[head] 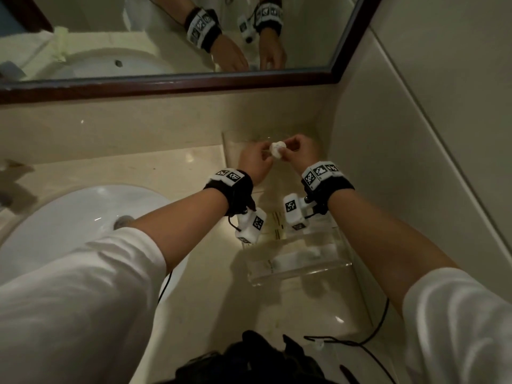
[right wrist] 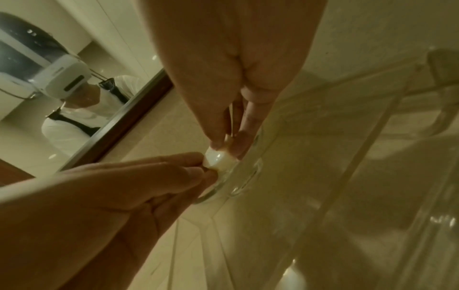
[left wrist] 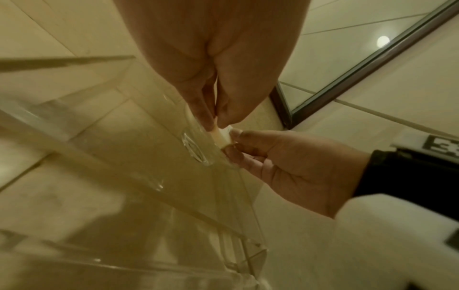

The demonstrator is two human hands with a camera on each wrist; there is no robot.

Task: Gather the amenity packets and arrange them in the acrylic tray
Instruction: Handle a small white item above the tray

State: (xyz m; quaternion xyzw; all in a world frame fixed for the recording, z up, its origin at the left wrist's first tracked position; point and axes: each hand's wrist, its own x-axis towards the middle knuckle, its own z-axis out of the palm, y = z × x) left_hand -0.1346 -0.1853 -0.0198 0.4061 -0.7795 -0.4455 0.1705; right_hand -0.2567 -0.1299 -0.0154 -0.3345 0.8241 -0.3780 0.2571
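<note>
A small round white amenity packet (head: pixel 278 149) is held over the back part of the clear acrylic tray (head: pixel 302 273), which stands in the counter's right corner. My left hand (head: pixel 266 157) pinches its left side and my right hand (head: pixel 288 153) pinches its right side. The left wrist view shows the packet (left wrist: pixel 224 137) between my left fingertips (left wrist: pixel 211 119) and the right hand (left wrist: pixel 273 157). In the right wrist view the packet (right wrist: pixel 218 160) sits glossy between both hands, above the tray (right wrist: pixel 323 176). White packets (head: pixel 296 257) lie in the tray's front compartment.
A white sink (head: pixel 69 217) takes up the counter's left. A dark-framed mirror (head: pixel 194 81) runs along the back and a tiled wall (head: pixel 415 162) stands close on the right. A black cable (head: pixel 374 328) trails over the counter's front edge.
</note>
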